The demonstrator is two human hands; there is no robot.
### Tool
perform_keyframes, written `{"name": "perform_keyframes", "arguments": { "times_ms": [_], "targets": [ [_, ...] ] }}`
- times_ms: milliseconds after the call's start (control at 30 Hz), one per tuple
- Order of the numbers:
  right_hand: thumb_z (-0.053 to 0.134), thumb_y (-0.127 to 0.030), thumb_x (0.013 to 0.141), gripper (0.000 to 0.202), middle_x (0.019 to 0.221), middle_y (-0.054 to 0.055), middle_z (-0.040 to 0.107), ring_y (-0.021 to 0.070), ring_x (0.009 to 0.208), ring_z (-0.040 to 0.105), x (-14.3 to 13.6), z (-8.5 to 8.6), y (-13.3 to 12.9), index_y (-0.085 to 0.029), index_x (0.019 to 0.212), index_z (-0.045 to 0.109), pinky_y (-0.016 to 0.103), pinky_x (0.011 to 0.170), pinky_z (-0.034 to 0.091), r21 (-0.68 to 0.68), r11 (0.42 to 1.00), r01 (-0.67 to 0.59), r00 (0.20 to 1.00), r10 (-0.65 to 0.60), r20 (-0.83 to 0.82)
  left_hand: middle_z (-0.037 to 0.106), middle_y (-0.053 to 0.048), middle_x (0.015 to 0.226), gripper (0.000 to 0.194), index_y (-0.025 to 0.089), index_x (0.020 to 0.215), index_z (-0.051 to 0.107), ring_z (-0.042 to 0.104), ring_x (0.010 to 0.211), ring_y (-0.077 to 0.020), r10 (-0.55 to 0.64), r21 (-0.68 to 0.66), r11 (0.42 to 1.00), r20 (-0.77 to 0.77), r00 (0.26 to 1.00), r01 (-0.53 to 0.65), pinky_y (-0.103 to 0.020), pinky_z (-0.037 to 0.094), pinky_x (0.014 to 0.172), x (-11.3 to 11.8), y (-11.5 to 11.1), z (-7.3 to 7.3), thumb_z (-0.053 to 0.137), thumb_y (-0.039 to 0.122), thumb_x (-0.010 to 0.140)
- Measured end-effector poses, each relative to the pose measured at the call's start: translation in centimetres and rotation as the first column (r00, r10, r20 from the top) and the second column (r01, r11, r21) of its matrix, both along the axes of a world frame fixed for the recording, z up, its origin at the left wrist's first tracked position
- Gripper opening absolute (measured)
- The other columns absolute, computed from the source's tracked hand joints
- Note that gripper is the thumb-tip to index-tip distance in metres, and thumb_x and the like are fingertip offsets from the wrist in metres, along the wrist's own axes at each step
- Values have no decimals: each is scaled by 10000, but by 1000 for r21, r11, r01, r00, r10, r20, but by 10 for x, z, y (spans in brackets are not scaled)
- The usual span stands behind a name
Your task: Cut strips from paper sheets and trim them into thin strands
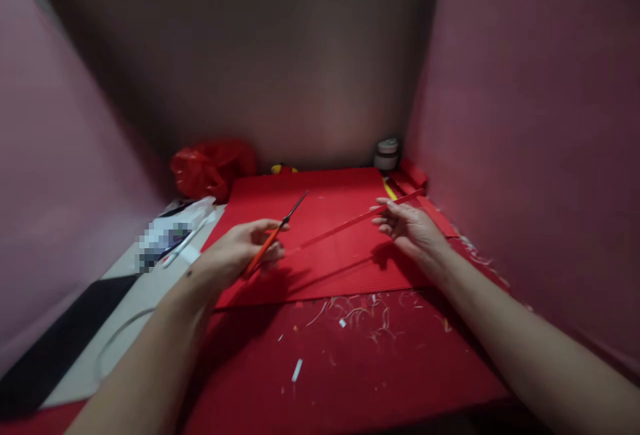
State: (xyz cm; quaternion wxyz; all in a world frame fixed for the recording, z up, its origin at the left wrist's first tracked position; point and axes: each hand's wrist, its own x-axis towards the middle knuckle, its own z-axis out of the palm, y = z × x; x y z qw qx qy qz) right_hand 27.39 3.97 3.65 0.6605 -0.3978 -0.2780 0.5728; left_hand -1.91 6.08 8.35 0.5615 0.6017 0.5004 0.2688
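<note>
My left hand (250,248) is closed around orange-handled scissors (270,240), whose dark blades point up and away to the right. A thin red strip (345,224) slants across between my hands, its near end by the fingers of my left hand. My right hand (400,225) pinches the strip between thumb and fingers, and the far end sticks out past it to the right. Beneath both hands lies a large red ribbed sheet (305,188), with shadows of the hands and strip on it.
Thread scraps and small white bits litter the dark red surface (350,368) in front. A red plastic bag (213,167) sits back left, a white roll-like object (387,154) back right. Pink walls flank both sides. A white cable (187,245) lies at left.
</note>
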Motion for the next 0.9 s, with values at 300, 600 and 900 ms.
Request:
{"name": "perform_keyframes", "arguments": {
  "times_ms": [300, 600, 900],
  "targets": [
    [471, -209, 863, 198, 702, 30, 667, 113, 623, 638, 7, -14, 2, -204, 827, 666, 205, 536, 495, -107, 994, 31, 997, -23, 74, 587, 2, 609, 377, 96, 1042, 556, 552, 487, -88, 22, -170, 985, 342, 939, 39, -201, 423, 447, -2, 15, -22, 616, 46, 673],
    [546, -332, 836, 193, 711, 70, 686, 167, 578, 633, -64, 3, -57, -179, 819, 663, 282, 539, 522, -39, 927, -373, 689, 305, 657, 574, 13, 614, 310, 82, 1000, 557, 537, 491, -54, 24, -304, 936, 556, 831, 177, -150, 380, 422, 0, 25, -39, 564, 30, 695],
    [380, -223, 936, 497, 1487, 131, 256, 236, 1392, 123, -208, -16, -102, -59, 1397, 295, 433, 1138, 140, 200, 243, -949, 115, -324, 939, 556, 28, 561, 271, 87, 963, 565, 521, 461, -57, 3, -351, 900, 599, 801, 259, -162, 401, 450, 8, 17, -36, 518, 4, 709]
  ]
}}
